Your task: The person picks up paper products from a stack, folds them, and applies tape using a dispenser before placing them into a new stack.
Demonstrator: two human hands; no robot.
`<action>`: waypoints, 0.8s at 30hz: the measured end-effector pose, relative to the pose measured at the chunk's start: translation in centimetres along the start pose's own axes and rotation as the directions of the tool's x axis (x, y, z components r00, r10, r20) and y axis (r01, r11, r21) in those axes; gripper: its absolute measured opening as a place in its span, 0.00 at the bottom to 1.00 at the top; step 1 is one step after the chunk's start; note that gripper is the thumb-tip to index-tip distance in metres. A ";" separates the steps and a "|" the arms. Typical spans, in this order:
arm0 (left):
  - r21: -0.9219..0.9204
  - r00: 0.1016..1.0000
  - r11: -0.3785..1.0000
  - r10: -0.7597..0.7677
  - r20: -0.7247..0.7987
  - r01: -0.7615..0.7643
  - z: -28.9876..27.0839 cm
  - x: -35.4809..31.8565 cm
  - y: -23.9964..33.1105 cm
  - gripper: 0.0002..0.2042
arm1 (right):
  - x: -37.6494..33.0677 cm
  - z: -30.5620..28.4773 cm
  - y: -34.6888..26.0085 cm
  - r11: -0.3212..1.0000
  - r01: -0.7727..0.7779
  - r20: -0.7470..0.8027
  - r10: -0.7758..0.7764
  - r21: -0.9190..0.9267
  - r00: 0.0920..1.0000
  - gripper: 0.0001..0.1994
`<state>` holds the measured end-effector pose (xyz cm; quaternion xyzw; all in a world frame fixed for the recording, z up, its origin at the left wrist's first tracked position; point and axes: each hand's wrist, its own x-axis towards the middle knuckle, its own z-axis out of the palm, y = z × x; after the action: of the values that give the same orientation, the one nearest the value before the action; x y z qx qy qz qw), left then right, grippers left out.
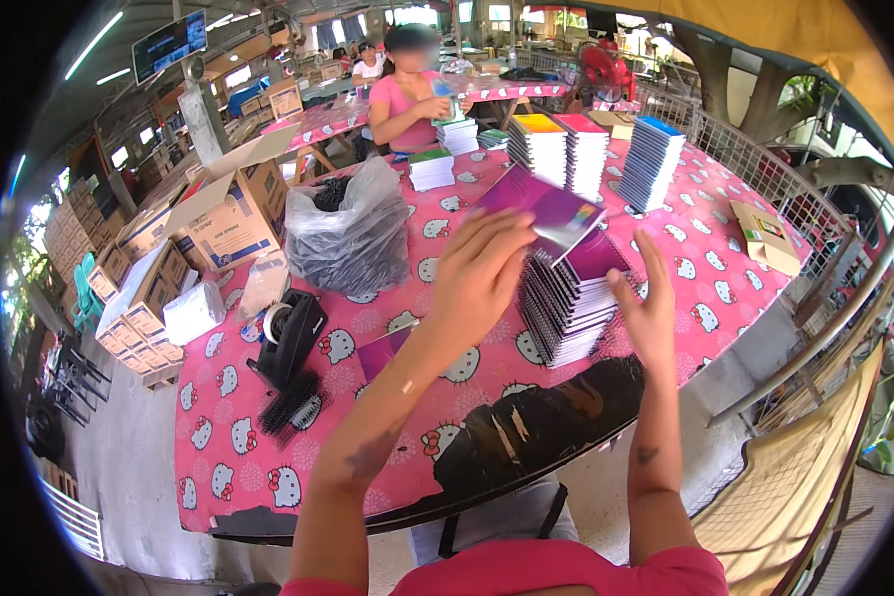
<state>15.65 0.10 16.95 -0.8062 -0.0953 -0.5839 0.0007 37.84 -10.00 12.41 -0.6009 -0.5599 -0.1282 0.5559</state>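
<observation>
I saw the left hand (482,273) nearly closed, its fingers bent over a purple notebook (538,202), which it held tilted above a stack of spiral-bound notebooks (564,316); its thumb was hidden from me. The right hand (651,303) was open, fingers apart and raised, its thumb just beside the stack's right side, though I could not tell whether it touched. That stack stood on the worktop (253,482), right of its middle and close to the near edge. A purple sheet (379,356) lay partly behind the left forearm. Toward the left edge I made out a black tape dispenser (293,343), with black coils (293,407) beside it and a clear plastic bag (348,253) farther back. Toward the far edge stood yellow-topped (536,149), red-topped (583,154) and blue-topped notebooks (651,164), and a small carton (765,238) lay by the right edge.
</observation>
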 end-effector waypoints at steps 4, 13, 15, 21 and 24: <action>-0.264 0.969 0.956 -0.066 0.237 0.130 7.7 -1.4 -5.1 0.10 | 1.9 0.6 6.4 0.896 -0.281 0.405 0.127 0.345 0.905 0.28; -0.215 0.947 0.963 -0.090 0.308 0.161 7.4 -2.3 -3.8 0.15 | 1.3 0.3 7.9 0.852 -0.307 0.423 0.113 0.424 0.899 0.35; -0.114 0.974 0.981 -0.133 0.181 0.155 4.2 -3.9 -3.5 0.15 | 0.3 -2.4 6.5 0.980 -0.129 0.241 0.090 0.154 0.966 0.33; 0.436 0.795 0.851 -0.471 0.384 0.293 -10.2 -19.4 -4.2 0.14 | -7.5 -5.8 2.1 0.862 -0.064 -0.124 0.145 0.502 0.982 0.20; 0.458 0.795 0.852 -0.452 0.405 0.251 -11.0 -23.6 -4.5 0.14 | -10.4 -0.4 -1.6 0.726 -0.061 0.063 0.025 0.685 0.998 0.17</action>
<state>-2.48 -0.31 -2.25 -0.8799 -0.3550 -0.3150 0.0220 33.21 -16.27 5.32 -0.3687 -0.5670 0.1157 0.7274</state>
